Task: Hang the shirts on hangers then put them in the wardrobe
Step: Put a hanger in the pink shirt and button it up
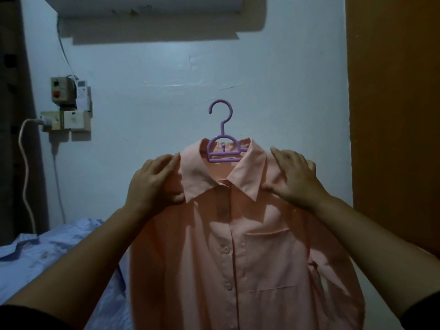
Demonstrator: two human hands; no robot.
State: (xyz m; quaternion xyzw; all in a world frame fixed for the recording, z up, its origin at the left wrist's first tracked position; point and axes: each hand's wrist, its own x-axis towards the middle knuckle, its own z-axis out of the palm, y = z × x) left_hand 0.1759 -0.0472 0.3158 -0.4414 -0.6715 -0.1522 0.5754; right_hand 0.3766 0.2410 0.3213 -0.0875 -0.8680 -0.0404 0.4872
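Note:
A peach button-up shirt with a chest pocket hangs on a purple plastic hanger, held up in front of the pale wall. The hanger's hook sticks up out of the collar; its arms are hidden inside the shirt. My left hand grips the shirt's left shoulder beside the collar, thumb under the fabric. My right hand holds the right shoulder the same way, fingers over the top. A light blue shirt lies on the bed at lower left.
A brown wardrobe panel fills the right side. On the wall at left sit a switch box and socket with a white cable hanging down. An air conditioner is mounted at the top.

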